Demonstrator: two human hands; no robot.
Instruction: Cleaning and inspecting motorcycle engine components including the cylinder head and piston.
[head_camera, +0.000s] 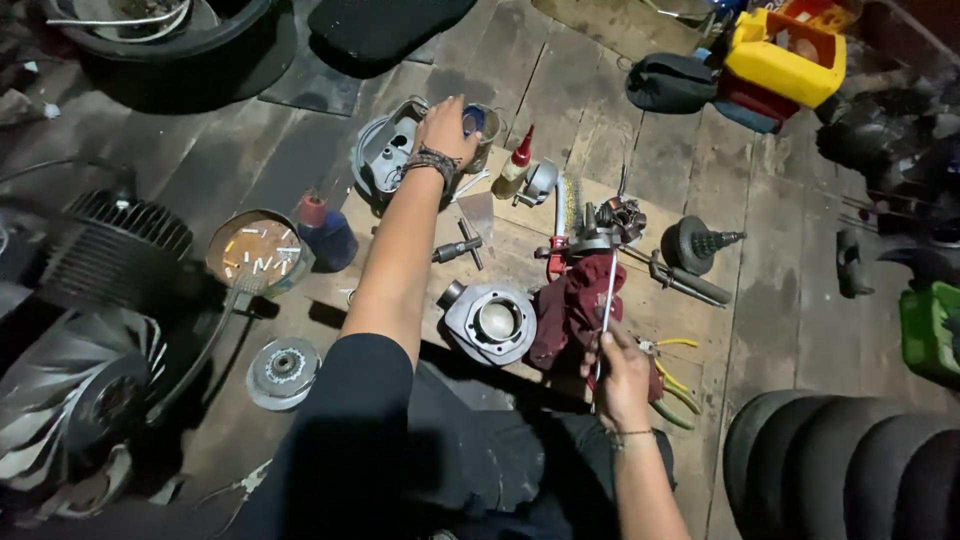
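Your right hand (622, 372), nearest the lens, has its fingers closed around a long thin metal rod (607, 300) that stands over the dark red rag (572, 305). Your left arm reaches far forward; the left hand (447, 128) rests fingers curled on a small cup (484, 124). Beside it, a round tin (257, 250) holds cigarette butts.

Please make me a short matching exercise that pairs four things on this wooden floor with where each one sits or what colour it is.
Things:
1. left hand
2. right hand
3. engine cylinder
4. plastic container

Descriptions:
A. yellow, at the far right
B. on a small glass jar
C. grey, between the two forearms
D. gripping a thin metal rod

Pairs: 1-B, 2-D, 3-C, 4-A
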